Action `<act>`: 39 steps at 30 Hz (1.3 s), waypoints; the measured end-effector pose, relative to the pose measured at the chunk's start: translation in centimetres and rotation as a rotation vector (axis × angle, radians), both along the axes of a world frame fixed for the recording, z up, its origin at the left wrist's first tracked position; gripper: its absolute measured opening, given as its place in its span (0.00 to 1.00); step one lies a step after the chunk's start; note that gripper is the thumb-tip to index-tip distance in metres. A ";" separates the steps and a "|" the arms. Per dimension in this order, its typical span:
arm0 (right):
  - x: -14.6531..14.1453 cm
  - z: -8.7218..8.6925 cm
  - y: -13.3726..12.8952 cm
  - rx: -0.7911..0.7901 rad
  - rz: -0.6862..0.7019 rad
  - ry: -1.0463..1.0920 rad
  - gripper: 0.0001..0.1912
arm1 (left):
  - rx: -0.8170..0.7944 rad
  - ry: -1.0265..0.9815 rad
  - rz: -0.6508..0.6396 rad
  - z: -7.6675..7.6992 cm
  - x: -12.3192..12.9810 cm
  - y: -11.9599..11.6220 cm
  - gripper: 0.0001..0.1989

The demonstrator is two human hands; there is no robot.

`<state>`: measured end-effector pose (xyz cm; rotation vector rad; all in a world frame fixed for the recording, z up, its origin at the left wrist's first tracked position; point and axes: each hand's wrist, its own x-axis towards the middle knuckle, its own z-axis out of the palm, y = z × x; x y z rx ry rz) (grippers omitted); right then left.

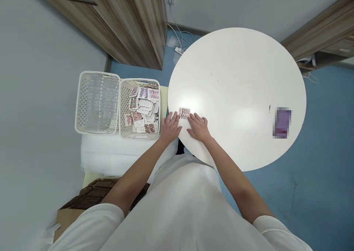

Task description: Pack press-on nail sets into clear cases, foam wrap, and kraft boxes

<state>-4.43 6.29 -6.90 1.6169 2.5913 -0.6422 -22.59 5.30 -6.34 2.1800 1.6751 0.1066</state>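
A small card of press-on nails [184, 113], with rows of shiny oval pieces in mixed colours, lies flat near the left edge of the white round table [238, 59]. My left hand [170, 128] is at the table's edge just left of the card, fingers stretched out and apart. On the other side, my right hand [199, 128] rests on the tabletop with its fingers spread, and the fingertips reach the card's lower right corner. Neither hand is closed around anything.
Left of the table stands a white basket [120, 112] of similar nail cards [143, 109]. Beside it, another white basket [77, 107] holds clear plastic cases [101, 100]. A pixelated purple object [282, 122] lies at the table's right. Cables [181, 37] run along the floor behind.
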 end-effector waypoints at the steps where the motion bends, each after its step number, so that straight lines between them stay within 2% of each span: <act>1: 0.0 0.0 0.0 0.001 -0.002 0.002 0.29 | 0.002 0.001 0.002 -0.1 0.0 0.0 0.27; 7: 0.4 0.1 -0.6 0.004 0.004 0.023 0.31 | 0.026 0.022 0.020 -0.6 0.2 -0.6 0.27; 12: 1.4 0.6 -1.5 0.019 0.007 0.054 0.31 | 0.045 0.055 0.080 -0.1 0.9 -2.3 0.27; 20: 3.6 0.9 -3.9 0.080 0.088 0.109 0.27 | 0.094 0.138 0.242 2.1 2.4 -7.1 0.25; 26: 4.4 1.0 -6.4 0.094 0.192 0.197 0.24 | 0.054 0.144 0.339 4.2 1.0 -11.6 0.23; 31: 1.1 2.2 -6.1 0.059 0.264 0.277 0.19 | 0.040 0.084 0.464 5.7 -2.3 -13.6 0.21; 39: -8.8 5.6 -4.3 -0.060 0.411 0.306 0.16 | 0.010 -0.098 0.648 7.5 -9.8 -15.6 0.20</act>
